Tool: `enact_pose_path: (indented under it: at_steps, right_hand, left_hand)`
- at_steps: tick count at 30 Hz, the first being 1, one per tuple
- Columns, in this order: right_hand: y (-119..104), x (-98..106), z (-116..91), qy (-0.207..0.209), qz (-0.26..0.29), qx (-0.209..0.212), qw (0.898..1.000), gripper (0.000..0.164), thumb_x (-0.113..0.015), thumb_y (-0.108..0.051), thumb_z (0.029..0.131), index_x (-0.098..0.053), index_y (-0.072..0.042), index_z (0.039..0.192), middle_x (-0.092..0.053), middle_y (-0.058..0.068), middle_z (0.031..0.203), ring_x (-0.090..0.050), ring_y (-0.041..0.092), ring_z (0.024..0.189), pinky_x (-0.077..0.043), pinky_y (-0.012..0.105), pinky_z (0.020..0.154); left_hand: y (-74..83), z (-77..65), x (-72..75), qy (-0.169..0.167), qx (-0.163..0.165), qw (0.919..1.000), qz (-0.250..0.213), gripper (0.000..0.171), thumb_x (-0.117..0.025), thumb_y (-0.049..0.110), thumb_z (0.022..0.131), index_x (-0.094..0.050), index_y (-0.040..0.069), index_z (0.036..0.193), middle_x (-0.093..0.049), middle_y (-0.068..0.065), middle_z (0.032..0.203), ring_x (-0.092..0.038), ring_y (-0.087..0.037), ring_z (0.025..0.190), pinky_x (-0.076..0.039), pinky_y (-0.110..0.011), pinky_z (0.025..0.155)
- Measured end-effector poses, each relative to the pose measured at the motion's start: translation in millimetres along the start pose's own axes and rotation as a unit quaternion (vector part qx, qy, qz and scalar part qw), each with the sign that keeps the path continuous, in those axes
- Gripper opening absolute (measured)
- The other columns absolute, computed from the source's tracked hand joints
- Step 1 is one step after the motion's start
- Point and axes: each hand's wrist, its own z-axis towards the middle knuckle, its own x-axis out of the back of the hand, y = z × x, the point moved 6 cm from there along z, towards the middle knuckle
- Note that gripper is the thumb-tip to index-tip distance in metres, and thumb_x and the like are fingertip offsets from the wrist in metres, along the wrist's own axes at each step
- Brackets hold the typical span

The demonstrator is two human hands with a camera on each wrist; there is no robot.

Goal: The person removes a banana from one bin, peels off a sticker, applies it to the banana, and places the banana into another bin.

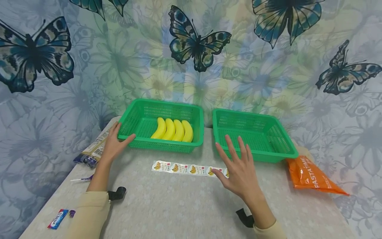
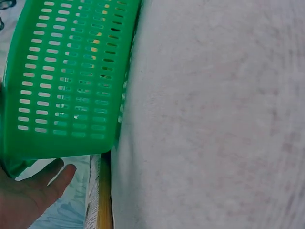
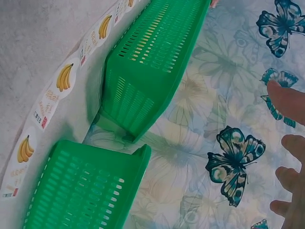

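A: State the condition of the left hand (image 1: 113,144).

B: Released; it touches the near left corner of the left basket (image 1: 164,145), with the thumb spread along the front rim and the fingers extended at the outer side; the left wrist view shows straight fingers beside that corner.

A: State the condition of the right hand (image 1: 238,169).

B: Released; the fingers are straight and fanned, and the thumb stands out to the side; in the head view the hand covers part of the front rim of the right basket (image 1: 244,119) and part of the sticker strip (image 1: 179,168); the right wrist view shows the fingers apart from both baskets.

A: Give the location of the bananas (image 1: 170,130).

B: Inside the left basket, toward its right side; four pieces lie side by side, all yellow and curved.

A: Give the location of the strip.

B: On the table (image 1: 179,205), in front of the baskets; its stickers carry banana pictures.

A: List the surrounding items.

B: An orange bag (image 1: 313,176) lies just beside the right basket; a packet (image 1: 92,149) lies left of the left hand; a small blue and red bar (image 1: 58,219) lies near the left table edge; a butterfly-printed cloth (image 1: 119,66) hangs behind.
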Motion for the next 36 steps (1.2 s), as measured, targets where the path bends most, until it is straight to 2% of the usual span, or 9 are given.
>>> enact_pose_path:
  at_steps: [8,11,15,19,23,27,30,33,36]
  right_hand:
    - [-4,-2,19,-0.015,0.011,0.030,0.999,0.075,-0.050,-0.065,0.091,-0.035,-0.025,0.153,-0.022,0.009,0.163,-0.015,0.043,0.149,-0.029,0.067,0.111]
    - [-8,-4,29,-0.023,0.033,0.040,0.998,0.078,-0.057,-0.062,0.087,-0.036,-0.024,0.152,-0.024,0.009,0.162,-0.013,0.041,0.150,-0.028,0.065,0.112]
    - [-10,-10,41,-0.034,0.062,0.060,0.996,0.079,-0.059,-0.059,0.087,-0.035,-0.023,0.153,-0.024,0.009,0.162,-0.013,0.040,0.150,-0.026,0.063,0.114]
    - [-12,-17,56,-0.059,0.091,0.074,0.991,0.081,-0.063,-0.054,0.087,-0.031,-0.023,0.154,-0.020,0.008,0.164,-0.015,0.041,0.150,-0.028,0.064,0.112]
    - [-11,-29,74,-0.104,0.120,0.079,0.984,0.083,-0.064,-0.052,0.088,-0.025,-0.026,0.156,-0.017,0.007,0.164,-0.016,0.041,0.150,-0.031,0.065,0.111]
    - [-12,-39,99,-0.151,0.149,0.084,0.974,0.084,-0.062,-0.053,0.089,-0.020,-0.028,0.157,-0.012,0.003,0.166,-0.016,0.039,0.150,-0.030,0.064,0.113]
    - [-15,-44,118,-0.190,0.182,0.089,0.961,0.084,-0.061,-0.054,0.090,-0.018,-0.029,0.157,-0.009,-0.001,0.166,-0.020,0.038,0.149,-0.030,0.063,0.113]
    - [-20,-50,135,-0.242,0.222,0.087,0.941,0.083,-0.060,-0.056,0.090,-0.017,-0.032,0.157,-0.009,-0.004,0.166,-0.024,0.035,0.149,-0.031,0.063,0.113]
    - [-28,-60,154,-0.287,0.267,0.090,0.915,0.082,-0.061,-0.053,0.091,-0.018,-0.031,0.157,-0.014,-0.003,0.165,-0.024,0.031,0.149,-0.026,0.060,0.117]
  left_hand:
    - [-2.9,2.2,-1.7,0.001,0.003,1.0000,-0.008,0.098,-0.057,0.054,0.092,0.000,0.008,0.158,0.006,-0.016,0.165,-0.004,-0.051,0.147,-0.017,-0.077,0.108]
    - [-2.1,2.4,-1.4,0.001,0.005,0.9999,-0.011,0.099,-0.057,0.054,0.092,0.001,0.008,0.158,0.007,-0.014,0.165,-0.003,-0.051,0.148,-0.017,-0.076,0.108]
    - [-2.6,2.2,-1.5,0.004,0.004,0.9999,-0.016,0.099,-0.058,0.053,0.092,0.001,0.008,0.158,0.007,-0.015,0.165,-0.004,-0.051,0.147,-0.018,-0.076,0.108]
    - [-6.0,3.3,-2.4,0.006,0.001,0.9998,-0.017,0.099,-0.059,0.053,0.092,0.000,0.010,0.158,0.004,-0.015,0.165,-0.007,-0.051,0.147,-0.020,-0.076,0.107]
    - [-6.7,5.5,-2.0,0.005,0.003,1.0000,-0.008,0.099,-0.060,0.053,0.091,-0.001,0.009,0.158,0.003,-0.017,0.164,-0.008,-0.051,0.147,-0.021,-0.076,0.107]
    - [-4.2,9.3,1.0,-0.001,0.010,0.9999,0.012,0.100,-0.058,0.056,0.090,-0.002,0.009,0.158,0.003,-0.016,0.165,-0.009,-0.052,0.146,-0.019,-0.076,0.107]
    - [-3.2,11.9,2.2,-0.005,0.013,0.9996,0.023,0.102,-0.057,0.061,0.090,-0.002,0.009,0.158,0.004,-0.014,0.165,-0.009,-0.051,0.146,-0.018,-0.076,0.108]
    - [-4.4,12.2,0.9,-0.005,0.015,0.9994,0.029,0.102,-0.056,0.062,0.089,-0.002,0.009,0.158,0.005,-0.012,0.166,-0.008,-0.050,0.147,-0.018,-0.076,0.108]
    - [-5.8,11.5,-1.0,-0.001,0.016,0.9993,0.035,0.102,-0.057,0.061,0.089,-0.002,0.010,0.158,0.004,-0.011,0.166,-0.008,-0.049,0.148,-0.018,-0.075,0.108]
